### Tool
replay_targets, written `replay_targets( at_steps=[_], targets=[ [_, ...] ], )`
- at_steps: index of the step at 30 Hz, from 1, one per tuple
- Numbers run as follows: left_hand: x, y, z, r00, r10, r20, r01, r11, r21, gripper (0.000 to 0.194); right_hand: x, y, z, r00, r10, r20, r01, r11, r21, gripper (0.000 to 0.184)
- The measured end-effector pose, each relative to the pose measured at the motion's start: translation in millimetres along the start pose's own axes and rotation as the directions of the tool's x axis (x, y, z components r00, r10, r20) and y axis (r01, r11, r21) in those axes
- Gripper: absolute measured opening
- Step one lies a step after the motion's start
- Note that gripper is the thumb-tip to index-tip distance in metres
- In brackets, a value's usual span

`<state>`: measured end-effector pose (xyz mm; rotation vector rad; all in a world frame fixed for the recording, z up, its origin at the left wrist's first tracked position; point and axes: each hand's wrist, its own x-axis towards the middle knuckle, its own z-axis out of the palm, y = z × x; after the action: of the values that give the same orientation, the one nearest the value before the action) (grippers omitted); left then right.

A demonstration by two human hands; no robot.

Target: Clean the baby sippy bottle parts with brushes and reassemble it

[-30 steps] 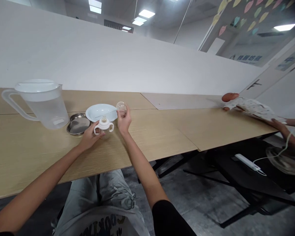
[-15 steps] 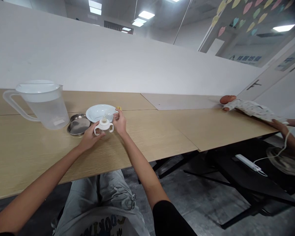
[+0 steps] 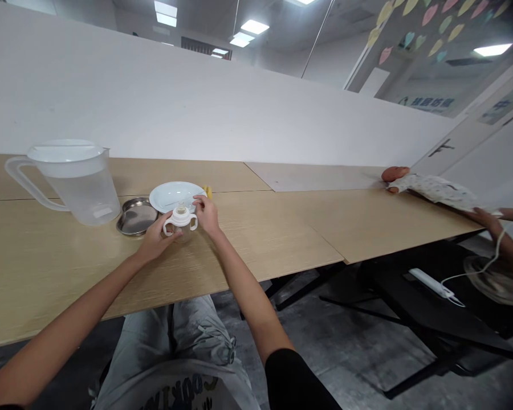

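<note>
My left hand (image 3: 156, 240) grips the lower left of a white-handled baby bottle (image 3: 180, 220), which has a pale teat on top. My right hand (image 3: 206, 215) is closed on the bottle's upper right side, by its right handle. A transparent dome cap seen earlier does not show distinctly; I cannot tell whether it sits over the teat. Behind my right hand, a small yellow object (image 3: 208, 192) pokes out. A white plate (image 3: 173, 196) lies just behind the bottle, and a steel kidney dish (image 3: 137, 216) lies left of it.
A lidded plastic pitcher (image 3: 68, 182) stands at the left on the wooden table (image 3: 248, 239). At the far right, a co-worker's hand (image 3: 487, 217) rests by a baby doll (image 3: 431, 188) in a patterned garment. A power strip (image 3: 427, 283) lies below the table.
My right hand has moved left and down from holding the transparent cap to the bottle's top. The yellow object now shows. The co-worker's hand has shifted slightly on the doll.
</note>
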<state>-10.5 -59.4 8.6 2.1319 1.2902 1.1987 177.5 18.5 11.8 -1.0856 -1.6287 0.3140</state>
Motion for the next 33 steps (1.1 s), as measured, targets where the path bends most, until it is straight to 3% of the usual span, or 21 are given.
replay_targets(
  at_steps=[7, 19, 25, 29, 33],
  targets=[
    [-0.9, -1.1, -0.1, 1.0, -0.017, -0.003, 0.017, 1.0, 0.0, 0.077, -0.6, -2.6, -7.0, 0.994, -0.08, 0.075, 0.09, 0.987, -0.135, 0.027],
    [-0.7, 3.2, -1.0, 1.0, -0.021, -0.003, 0.021, 1.0, -0.001, 0.077, -4.3, -11.6, -11.6, 0.992, -0.074, 0.105, 0.097, 0.968, -0.232, 0.028],
    [-0.3, 3.2, -1.2, 0.999, -0.034, 0.001, 0.034, 0.999, 0.012, 0.08, -6.3, -15.7, -9.9, 0.992, -0.125, 0.017, 0.126, 0.984, -0.125, 0.045],
    [-1.0, 4.2, -1.8, 0.999, -0.034, 0.006, 0.034, 0.999, 0.007, 0.08, -10.9, -23.6, -10.8, 0.965, -0.254, -0.065, 0.254, 0.967, -0.002, 0.055],
    [-1.0, 7.3, -2.3, 0.999, -0.037, 0.003, 0.037, 0.999, -0.003, 0.077, -18.3, -37.2, -8.3, 0.941, -0.34, -0.004, 0.34, 0.94, 0.021, 0.047]
  ],
)
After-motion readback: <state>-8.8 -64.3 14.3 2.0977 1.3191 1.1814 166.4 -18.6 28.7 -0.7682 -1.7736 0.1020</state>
